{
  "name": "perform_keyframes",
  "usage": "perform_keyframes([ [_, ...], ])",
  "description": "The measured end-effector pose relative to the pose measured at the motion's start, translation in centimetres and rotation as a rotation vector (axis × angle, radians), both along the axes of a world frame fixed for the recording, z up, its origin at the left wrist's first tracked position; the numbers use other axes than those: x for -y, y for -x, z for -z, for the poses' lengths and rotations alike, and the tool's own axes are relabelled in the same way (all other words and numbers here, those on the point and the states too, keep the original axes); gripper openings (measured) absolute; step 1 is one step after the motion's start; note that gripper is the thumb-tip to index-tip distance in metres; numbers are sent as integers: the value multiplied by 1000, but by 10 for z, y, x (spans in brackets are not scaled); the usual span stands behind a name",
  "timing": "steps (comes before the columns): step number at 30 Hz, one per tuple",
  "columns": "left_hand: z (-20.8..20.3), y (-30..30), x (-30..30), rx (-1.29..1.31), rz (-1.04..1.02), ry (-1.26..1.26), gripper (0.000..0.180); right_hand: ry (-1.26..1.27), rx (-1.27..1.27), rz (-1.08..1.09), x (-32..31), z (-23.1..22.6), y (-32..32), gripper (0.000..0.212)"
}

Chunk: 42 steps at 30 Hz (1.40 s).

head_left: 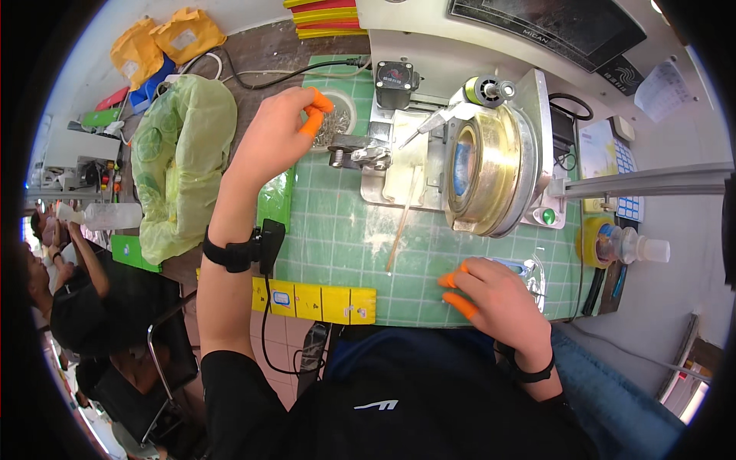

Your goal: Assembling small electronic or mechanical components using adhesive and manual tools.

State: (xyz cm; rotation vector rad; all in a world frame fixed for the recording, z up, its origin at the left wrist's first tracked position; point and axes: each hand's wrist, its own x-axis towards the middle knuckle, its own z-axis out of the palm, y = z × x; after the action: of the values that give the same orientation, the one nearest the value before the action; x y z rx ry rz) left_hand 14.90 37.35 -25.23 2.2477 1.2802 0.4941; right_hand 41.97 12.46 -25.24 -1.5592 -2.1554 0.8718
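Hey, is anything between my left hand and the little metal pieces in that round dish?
Nothing visible is. Your left hand has its orange-covered fingertips over the left side of the round dish, right by the metal pieces. The dark metal arm sits toward the dish's lower right, not between them.

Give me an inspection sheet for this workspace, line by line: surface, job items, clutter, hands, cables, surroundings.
Surface: green mat, gridded, with pale residue near its middle.
Job items: dish of small metal parts; gold drum on the machine; thin brown stick.
Clutter: yellow tray at the near edge; green bag at left; envelopes beyond it.
Hands: left hand at the dish, grip unclear; right hand over the mat, thumb and fingers apart.
Cables: black cable beyond the dish; cord from the left wristband, passing the tray.
Surroundings: other people at left; metal rail at right.
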Motion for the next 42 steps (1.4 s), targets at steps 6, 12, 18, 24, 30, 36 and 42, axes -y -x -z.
perform_keyframes([
  [6,7,-6,-4,-63,90,-116,19,-12,-9,-12,-3,3,10,20],
  [12,-1,-18,4,-154,195,-161,47,-104,-56,-72,4,24,11,19],
  [18,7,-12,-6,-148,277,-138,43,-111,-33,-53,10,25,3,18],
  [24,12,-7,-3,-222,302,-285,42,-101,-26,-71,11,35,-4,17],
  [30,35,22,-14,-243,356,-545,66,-119,-69,-66,9,37,-13,16],
  [36,39,16,-9,-130,164,-278,55,-117,-49,-43,12,38,-21,15],
  [42,-6,-21,13,-82,168,-182,26,-95,-74,-88,2,36,-15,13],
])
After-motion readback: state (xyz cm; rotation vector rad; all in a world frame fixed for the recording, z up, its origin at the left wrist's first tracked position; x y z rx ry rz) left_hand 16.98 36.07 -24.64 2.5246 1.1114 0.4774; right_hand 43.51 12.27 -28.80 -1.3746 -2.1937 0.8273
